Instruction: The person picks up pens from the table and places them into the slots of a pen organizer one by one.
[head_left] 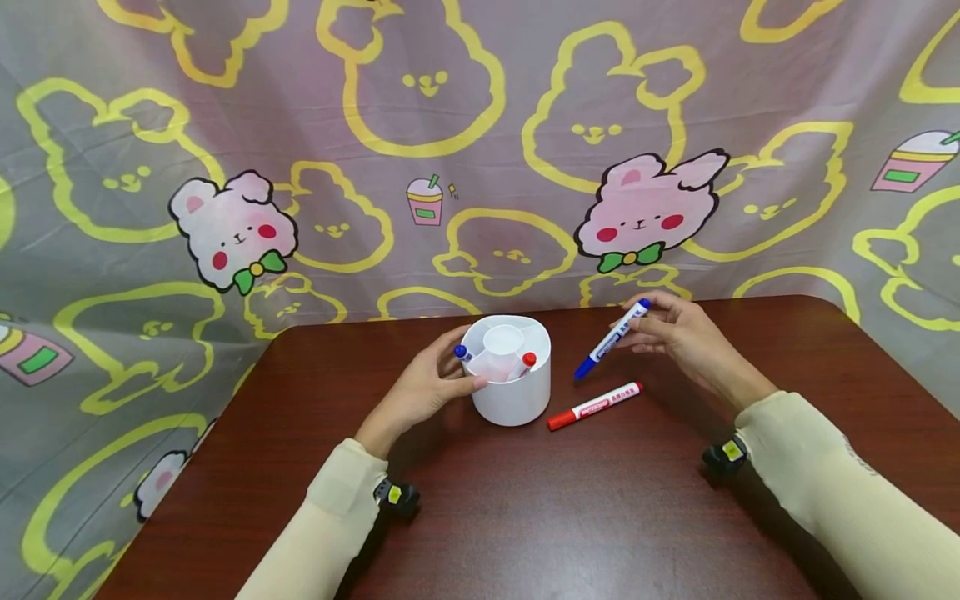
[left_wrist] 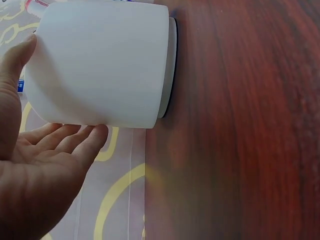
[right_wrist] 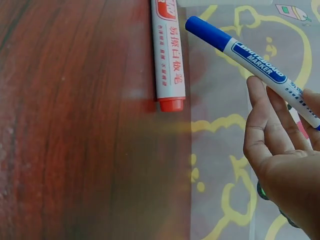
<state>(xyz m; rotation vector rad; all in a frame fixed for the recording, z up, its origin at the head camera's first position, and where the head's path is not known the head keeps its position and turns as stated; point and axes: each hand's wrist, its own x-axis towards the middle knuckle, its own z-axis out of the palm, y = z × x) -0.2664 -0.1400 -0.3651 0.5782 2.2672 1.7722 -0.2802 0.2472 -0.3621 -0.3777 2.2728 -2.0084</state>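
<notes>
A white round pen holder (head_left: 512, 406) with compartments stands on the table. My left hand (head_left: 427, 383) holds it from the left, thumb at the near rim and fingers along its side. Inside it, a blue-ended marker (head_left: 461, 352) leans at the left and a red-ended marker (head_left: 527, 362) at the front right. To the right of the holder, my right hand (head_left: 675, 333) pinches a blue whiteboard marker (right_wrist: 260, 66) above the table, its blue cap angled down toward the left. Below that, a red whiteboard marker (head_left: 596, 406) lies on the tabletop, cap end near the holder.
The dark reddish-brown wooden table (head_left: 525, 517) reaches back to a curtain (head_left: 480, 183) printed with yellow outlines and cartoon rabbits. A small black device sits at each sleeve cuff.
</notes>
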